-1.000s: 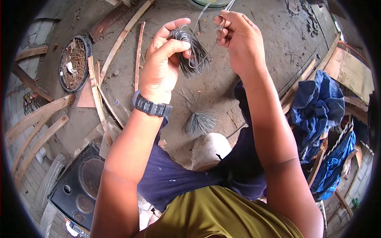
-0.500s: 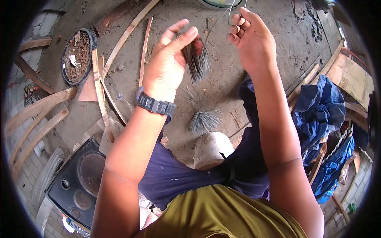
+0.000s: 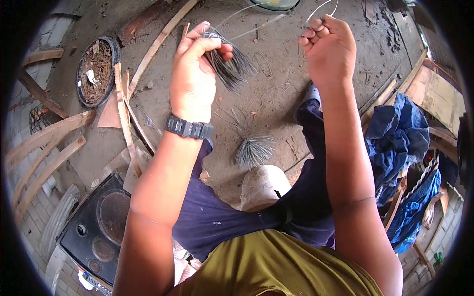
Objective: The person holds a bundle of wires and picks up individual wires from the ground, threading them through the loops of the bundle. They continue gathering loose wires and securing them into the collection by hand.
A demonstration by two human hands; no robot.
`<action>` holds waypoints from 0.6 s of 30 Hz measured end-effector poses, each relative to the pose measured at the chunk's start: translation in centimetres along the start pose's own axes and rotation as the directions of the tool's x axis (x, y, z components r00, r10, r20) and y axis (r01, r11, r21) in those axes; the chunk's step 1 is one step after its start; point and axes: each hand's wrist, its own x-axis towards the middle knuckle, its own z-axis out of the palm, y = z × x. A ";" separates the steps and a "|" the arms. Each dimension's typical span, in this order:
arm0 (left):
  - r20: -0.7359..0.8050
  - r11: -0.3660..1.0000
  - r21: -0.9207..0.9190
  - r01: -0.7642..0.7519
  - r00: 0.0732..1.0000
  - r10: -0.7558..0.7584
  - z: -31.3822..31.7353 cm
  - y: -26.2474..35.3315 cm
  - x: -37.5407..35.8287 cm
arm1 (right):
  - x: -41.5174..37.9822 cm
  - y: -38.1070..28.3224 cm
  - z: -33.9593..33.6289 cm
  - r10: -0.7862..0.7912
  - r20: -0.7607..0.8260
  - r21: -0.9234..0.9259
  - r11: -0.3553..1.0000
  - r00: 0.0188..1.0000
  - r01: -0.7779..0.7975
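Note:
My left hand [image 3: 193, 69], with a black watch on its wrist, is closed around a bundle of thin grey wires [image 3: 236, 71]. The loose ends of the bundle fan out down and to the right. My right hand [image 3: 330, 52] is curled shut on a thin wire [image 3: 312, 16], part of which arcs above the knuckles. Another bunch of cut wires [image 3: 255, 153] lies on the dirt floor between my legs, just beyond a whitish cylinder [image 3: 266, 181].
An oval black tub [image 3: 117, 49] of rusty nails or scraps stands at the left, near wooden strips [image 3: 121, 98]. A loudspeaker box [image 3: 89, 241] lies lower left. Blue cloth [image 3: 400, 121] and boards [image 3: 437, 101] are on the right. A greenish round container [image 3: 276, 4] sits at the top.
My hands have moved apart, the left going left with the wire bundle and the right going right with its wire. The bundle has turned, and its ends now spread more.

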 end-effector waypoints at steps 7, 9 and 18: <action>-0.018 0.974 0.181 -0.133 0.990 0.138 1.2 0.4 0.0 | -1.9 0.2 2.3 -0.194 0.233 -0.522 0.802 0.953 0.290; 0.043 0.962 0.211 -0.171 0.985 0.166 1.3 0.1 0.0 | -2.1 0.7 2.3 0.009 0.357 -0.418 0.896 0.934 0.151; 0.054 0.975 0.090 -0.204 0.978 0.199 1.1 0.2 0.4 | -1.9 -0.7 1.4 0.314 0.516 -0.441 0.895 0.797 -0.066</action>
